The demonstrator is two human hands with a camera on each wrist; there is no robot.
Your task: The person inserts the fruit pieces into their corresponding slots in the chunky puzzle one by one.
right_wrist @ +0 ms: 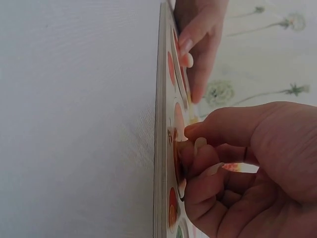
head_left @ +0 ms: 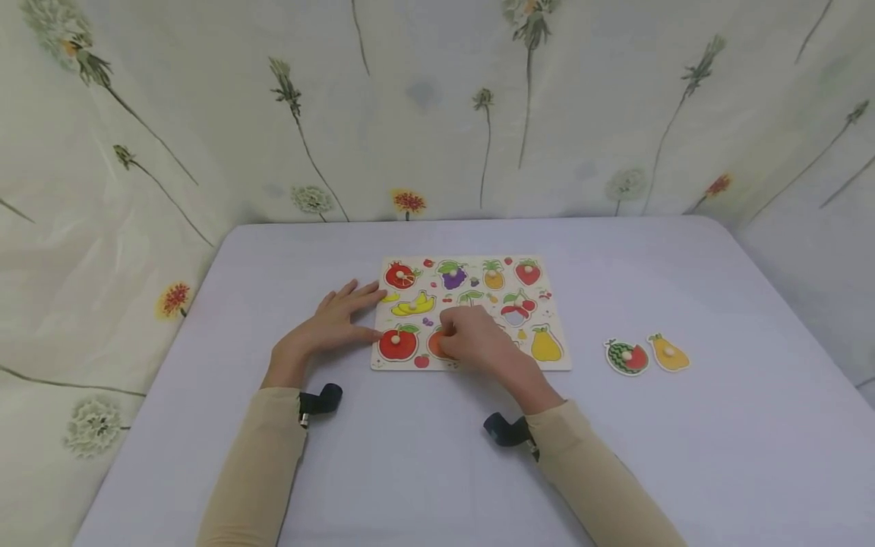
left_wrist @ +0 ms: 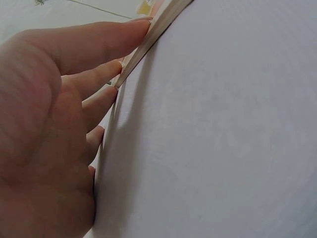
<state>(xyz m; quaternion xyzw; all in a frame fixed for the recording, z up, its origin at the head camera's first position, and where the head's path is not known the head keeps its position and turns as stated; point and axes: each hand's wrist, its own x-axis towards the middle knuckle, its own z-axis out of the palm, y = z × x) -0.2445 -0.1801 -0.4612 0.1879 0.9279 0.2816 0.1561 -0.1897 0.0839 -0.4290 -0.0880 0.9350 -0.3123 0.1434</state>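
A wooden fruit puzzle board (head_left: 562, 362) lies on the table. My left hand (head_left: 333, 317) rests at its left edge, fingers spread, with the thumb beside the red apple piece (head_left: 390, 348). In the left wrist view the fingertips touch the board's edge. Over the bottom row, my right hand (head_left: 481, 342) pinches a round orange fruit piece (head_left: 435, 344) by its knob, thumb against curled fingers. That piece is at the board's surface; whether it is fully seated I cannot tell. The right hand hides part of the middle and bottom rows.
To the right of the board lie a watermelon piece (head_left: 637, 362) and a pear piece (head_left: 661, 352) with knobs. A yellow pear shape (head_left: 545, 346) without a knob shows on the board. Flowered cloth (head_left: 424, 137) hangs behind the white table (head_left: 383, 471).
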